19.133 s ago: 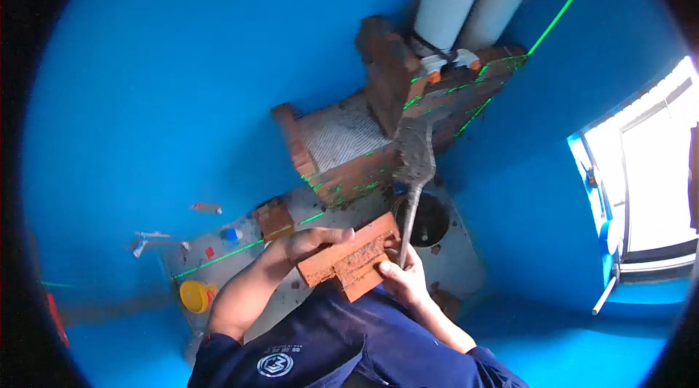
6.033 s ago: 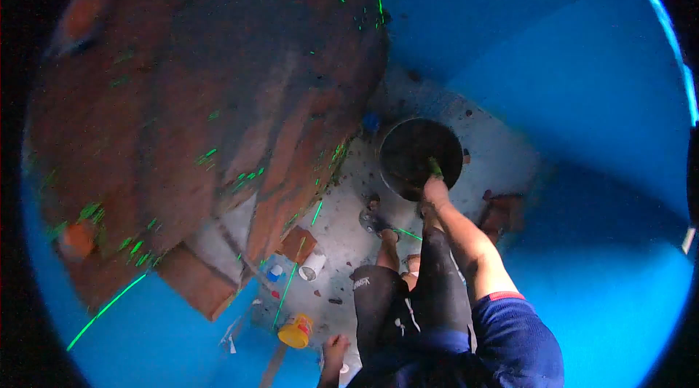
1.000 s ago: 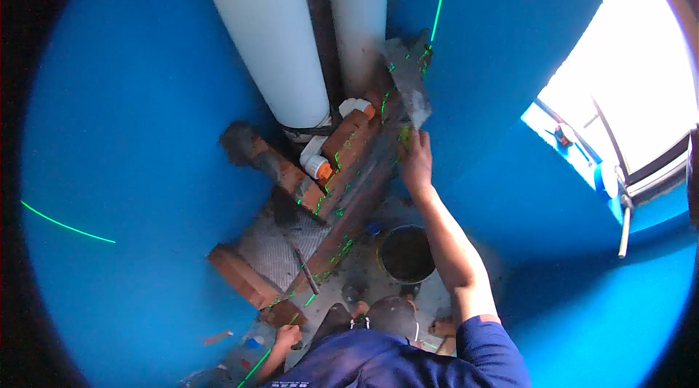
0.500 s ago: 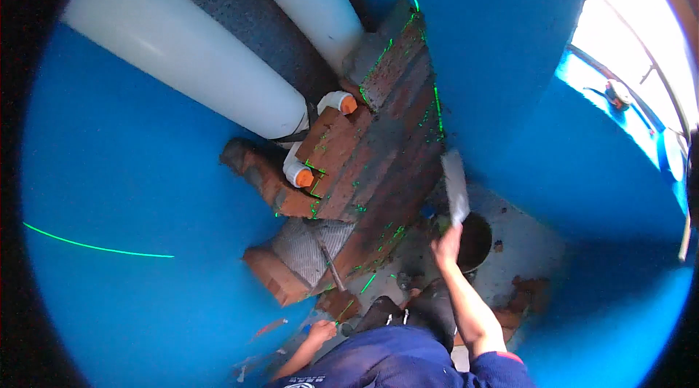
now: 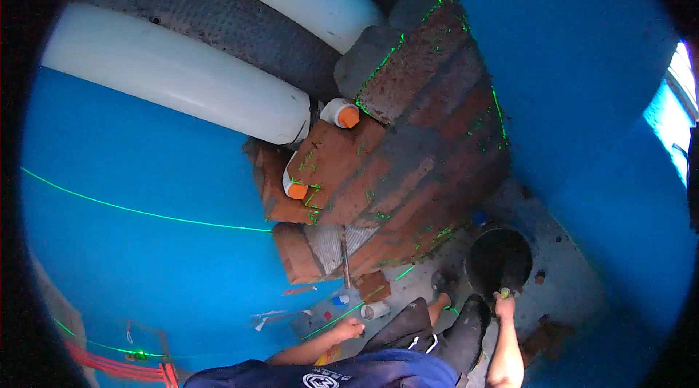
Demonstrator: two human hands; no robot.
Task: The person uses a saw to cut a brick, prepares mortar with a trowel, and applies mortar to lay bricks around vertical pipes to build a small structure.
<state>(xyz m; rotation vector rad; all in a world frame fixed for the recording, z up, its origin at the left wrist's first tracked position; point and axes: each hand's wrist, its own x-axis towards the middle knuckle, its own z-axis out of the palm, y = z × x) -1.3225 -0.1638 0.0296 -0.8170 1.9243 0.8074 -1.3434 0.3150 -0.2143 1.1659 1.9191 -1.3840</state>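
Observation:
My right hand is closed on the green-yellow handle of a trowel, whose blade is down in the black bucket and hard to make out. My left hand is low over the floor with curled fingers; anything inside them is hidden. Above it, a long-handled tool leans on a white ribbed patch at the foot of the brickwork. This masonry, smeared with grey mortar and crossed by green laser lines, surrounds two white fittings with orange caps.
Two white pipes stand behind the brickwork, between blue walls. Loose brick, a white cylinder and a small blue item lie on the grey floor. A window is at the right, red cables lower left.
My right hand and trowel have moved from high on the brickwork down to the bucket. The view has turned, showing more brick face and less window. Earlier, both hands held a brick piece.

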